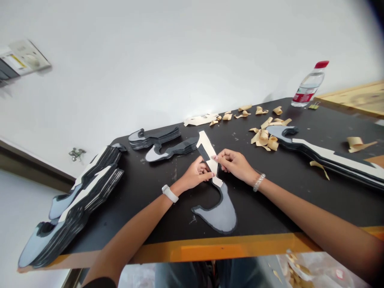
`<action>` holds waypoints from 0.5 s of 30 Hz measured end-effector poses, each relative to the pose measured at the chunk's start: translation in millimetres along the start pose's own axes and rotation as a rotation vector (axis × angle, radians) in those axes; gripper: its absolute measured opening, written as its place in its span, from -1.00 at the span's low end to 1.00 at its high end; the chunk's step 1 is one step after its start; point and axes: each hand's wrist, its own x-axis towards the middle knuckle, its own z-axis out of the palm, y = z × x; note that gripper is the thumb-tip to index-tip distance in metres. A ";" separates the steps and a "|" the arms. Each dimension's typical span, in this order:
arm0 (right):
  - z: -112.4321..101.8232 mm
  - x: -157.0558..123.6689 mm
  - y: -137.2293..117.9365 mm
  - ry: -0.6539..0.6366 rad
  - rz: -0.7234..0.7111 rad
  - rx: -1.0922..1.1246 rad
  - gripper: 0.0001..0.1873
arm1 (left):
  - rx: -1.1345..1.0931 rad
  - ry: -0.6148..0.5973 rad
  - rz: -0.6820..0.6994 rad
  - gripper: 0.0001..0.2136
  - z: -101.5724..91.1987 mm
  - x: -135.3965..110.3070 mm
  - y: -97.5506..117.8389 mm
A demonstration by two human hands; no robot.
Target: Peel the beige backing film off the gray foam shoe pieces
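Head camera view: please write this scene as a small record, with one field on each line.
left hand: holding the black-and-grey cut-out
right hand: pinching the cream paper strip on that cut-out
wrists: white watch on left, bracelet on right
surface: black table with an orange front edge
nearby: stacks of cut-outs, curled paper scraps, water bottle with a red cap

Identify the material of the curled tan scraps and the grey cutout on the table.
The curled scraps look like thin paper or peeled liner: matte tan, holding tight curls. The cutout looks like foam or rubber sheet, matte grey with a dark edge showing some thickness; the exact material is hard to tell.
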 end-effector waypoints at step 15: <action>0.6 -0.3 1.0 0.002 -0.073 -0.057 -0.59 | -0.002 -0.003 -0.026 -0.47 1.0 -2.0 4.8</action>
